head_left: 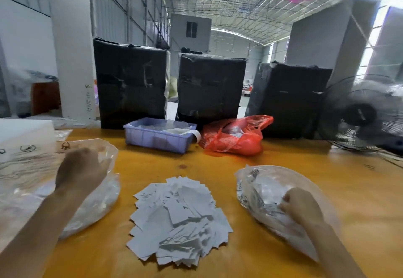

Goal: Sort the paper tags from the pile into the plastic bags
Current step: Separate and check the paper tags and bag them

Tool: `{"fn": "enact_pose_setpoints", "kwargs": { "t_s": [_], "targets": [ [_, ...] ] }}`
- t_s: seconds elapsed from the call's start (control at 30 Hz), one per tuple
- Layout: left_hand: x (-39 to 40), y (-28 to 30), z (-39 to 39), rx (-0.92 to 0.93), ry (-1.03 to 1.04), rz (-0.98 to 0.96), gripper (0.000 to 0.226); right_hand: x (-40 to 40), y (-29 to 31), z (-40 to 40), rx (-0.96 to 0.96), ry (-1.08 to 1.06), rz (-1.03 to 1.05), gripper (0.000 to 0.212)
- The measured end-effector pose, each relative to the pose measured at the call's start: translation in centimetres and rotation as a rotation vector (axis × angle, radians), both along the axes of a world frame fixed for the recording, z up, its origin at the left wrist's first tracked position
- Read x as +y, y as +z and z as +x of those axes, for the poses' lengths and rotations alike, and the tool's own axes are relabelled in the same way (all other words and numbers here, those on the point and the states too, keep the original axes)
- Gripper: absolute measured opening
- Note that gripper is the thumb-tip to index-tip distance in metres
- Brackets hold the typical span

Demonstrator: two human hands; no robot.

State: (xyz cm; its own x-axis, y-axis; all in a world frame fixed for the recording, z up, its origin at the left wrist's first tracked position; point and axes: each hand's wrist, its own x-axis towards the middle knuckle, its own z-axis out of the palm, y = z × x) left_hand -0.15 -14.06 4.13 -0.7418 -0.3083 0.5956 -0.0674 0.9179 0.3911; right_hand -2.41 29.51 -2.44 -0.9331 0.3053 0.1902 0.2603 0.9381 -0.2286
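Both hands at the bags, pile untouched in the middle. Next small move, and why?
Probably draw the right hand out of the right bag and back to the tag pile for another tag. Its fingers are curled at the bag, the left hand rests at the left bag, and many tags remain.

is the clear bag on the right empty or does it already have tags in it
Not empty. White paper tags show through the clear bag on the right, filling much of it, and the right hand rests on it.

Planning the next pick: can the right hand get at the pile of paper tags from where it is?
Probably yes. The right hand sits at the right clear bag, and only bare table lies between it and the pile of tags.
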Motion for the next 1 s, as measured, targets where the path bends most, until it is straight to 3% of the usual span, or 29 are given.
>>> {"fn": "enact_pose_setpoints", "kwargs": {
  "t_s": [0.07, 0.2, 0.37, 0.53, 0.63, 0.73, 0.8, 0.9, 1.0],
  "targets": [
    [2.9, -0.1, 0.2, 0.000, -0.191, 0.050, 0.027, -0.1, 0.0, 0.1, 0.041, -0.025, -0.062, 0.017],
    [8.5, -2.5, 0.6, -0.108, -0.536, 0.210, 0.018, 0.1, 0.0, 0.0, 0.045, -0.036, -0.129, 0.017],
    [12.1, -6.8, 0.5, -0.313, -0.708, 0.264, 0.018, 0.6, 1.4, 0.2, 0.181, 0.000, -0.405, 0.020],
    [12.6, -8.0, 0.3, -0.301, -0.688, 0.234, 0.023, -1.2, 4.2, 1.6, 0.300, 0.170, -1.096, 0.005],
    [13.2, -6.8, 0.9, -0.168, -0.734, 0.378, 0.021, -4.0, 6.0, 2.9, 0.137, 0.388, -1.359, 0.012],
    [14.3, -4.9, 1.9, -0.271, -0.939, 0.865, 0.072, -8.0, 6.3, 3.7, -0.110, 0.594, -1.267, 0.014],
    [14.6, -4.3, 2.1, -0.391, -0.993, 1.038, 0.090, -10.6, 5.7, 4.3, -0.208, 0.682, -1.149, 0.015],
    [14.0, -4.2, 2.2, -0.485, -0.996, 0.914, 0.057, -13.1, 4.5, 4.8, -0.232, 0.725, -1.051, 0.023],
    [13.1, -5.0, 1.5, -0.440, -0.866, 0.878, 0.022, -14.4, 3.4, 4.7, -0.125, 0.612, -1.107, 0.029]
  ]
}}
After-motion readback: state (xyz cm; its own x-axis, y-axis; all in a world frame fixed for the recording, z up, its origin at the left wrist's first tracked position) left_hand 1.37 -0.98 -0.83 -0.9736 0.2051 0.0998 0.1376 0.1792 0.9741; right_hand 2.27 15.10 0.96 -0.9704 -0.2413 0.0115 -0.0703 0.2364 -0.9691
